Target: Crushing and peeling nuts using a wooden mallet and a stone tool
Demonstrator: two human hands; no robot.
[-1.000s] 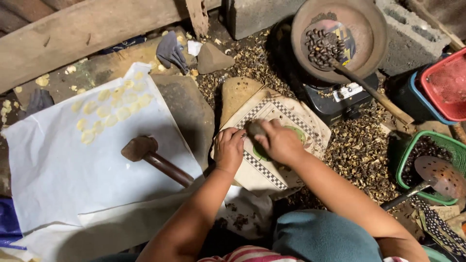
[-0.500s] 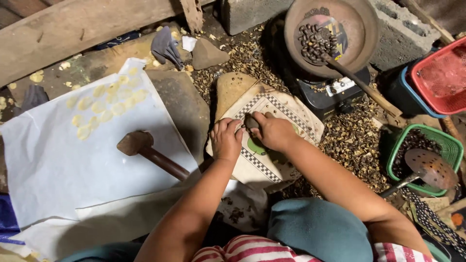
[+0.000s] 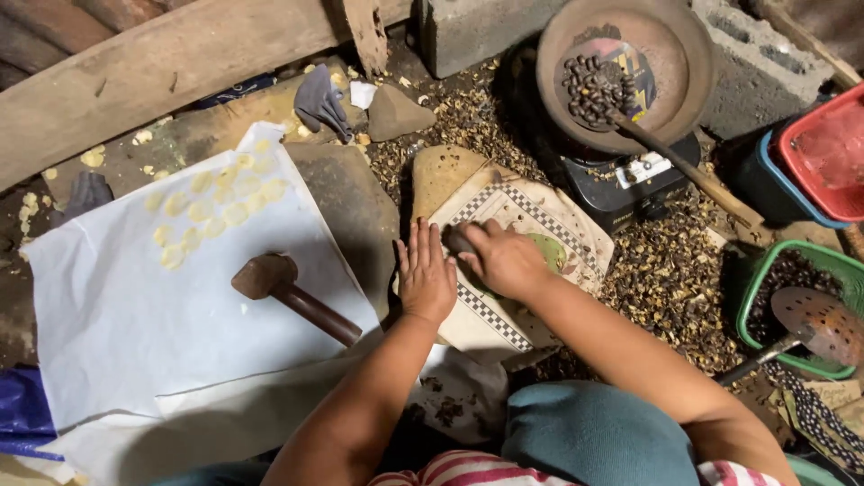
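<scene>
Left hand [image 3: 425,281] lies flat, fingers spread, on a patterned cloth [image 3: 522,225] over a stone. Right hand [image 3: 502,261] is closed around a dark nut [image 3: 457,240] at centre; likely small, hard, best pinched by its sides.

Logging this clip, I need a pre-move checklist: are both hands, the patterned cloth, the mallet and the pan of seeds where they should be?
1. Left hand flat on the patterned cloth: ok.
2. Right hand closed over a small dark piece: ok; what the piece is, cannot tell.
3. Cloth lying on the flat stone: ok.
4. Wooden mallet untouched on the white sheet: ok.
5. Pan holding dark seeds on the burner: ok.
</scene>
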